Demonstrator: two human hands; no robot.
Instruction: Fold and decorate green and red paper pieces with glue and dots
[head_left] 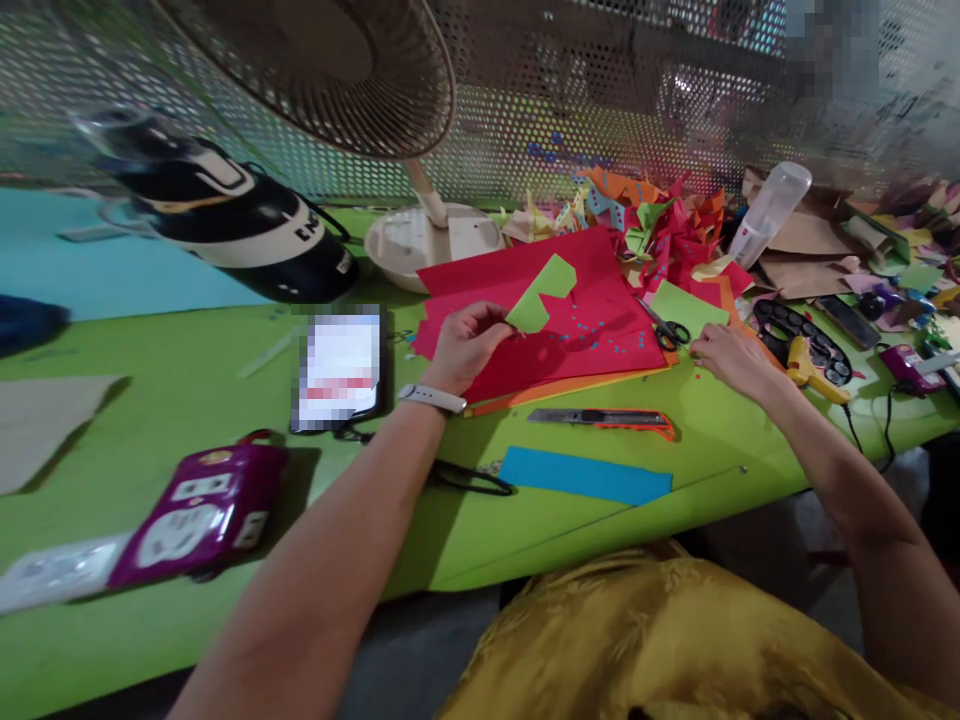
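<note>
Between its thumb and fingers, my left hand [474, 343] pinches a cut piece of light green paper [534, 305] with a notch in its edge. That piece is held over a stack of red paper sheets [600, 270] sprinkled with small blue bits. My right hand [731, 357] is at the right of the stack, fingers curled down by the near edge of a green paper sheet [686, 308]; what its fingertips hold, if anything, is hidden. Scissors with black handles [670, 332] lie just left of that hand. An orange box cutter [600, 418] lies in front of the stack.
A blue paper strip [585, 475] lies near the table edge. To the left are a phone [341, 365], a purple power strip [210, 500] and a black bottle [255, 225]. A fan [431, 235] stands behind. Paper scraps [675, 225] and a yellow glue gun [814, 368] are at right.
</note>
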